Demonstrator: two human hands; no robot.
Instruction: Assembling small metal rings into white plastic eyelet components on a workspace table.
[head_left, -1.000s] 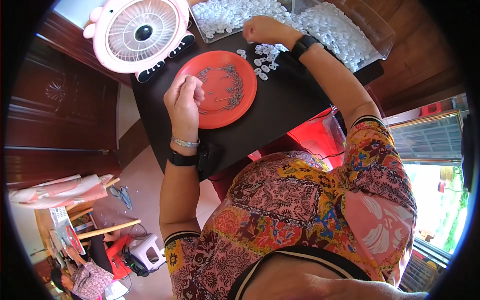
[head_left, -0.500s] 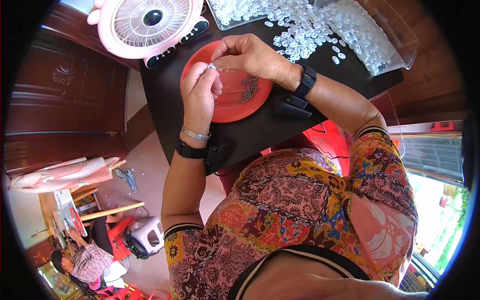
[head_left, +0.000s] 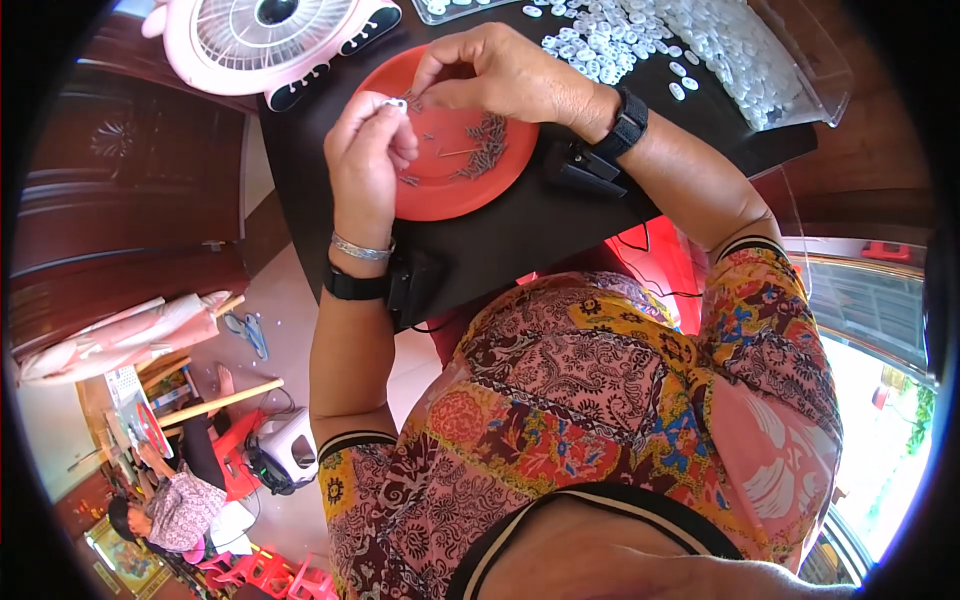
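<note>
My left hand (head_left: 368, 150) pinches a small white plastic piece (head_left: 398, 104) between thumb and forefinger. Just right of that piece, my right hand (head_left: 505, 80) is closed in a pinch. Whatever its fingertips hold is too small to make out. Both hands are raised over a red round plate (head_left: 440, 203). Small grey screws (head_left: 485, 150) lie heaped on its right side, with a few loose ones elsewhere and a thin stick (head_left: 460, 152) beside the heap.
Loose white oval pieces (head_left: 600, 50) cover the table's back, spilling beside a clear bin (head_left: 745, 75) of them. A pink fan (head_left: 270, 40) stands back left. Black wrist devices (head_left: 585, 168) sit under my wrists. Another person (head_left: 185, 510) sits at lower left.
My right fingertips have come slightly away from the white piece, which stays in my left hand. The whole view has shifted, so the plate and fan appear higher and further left.
</note>
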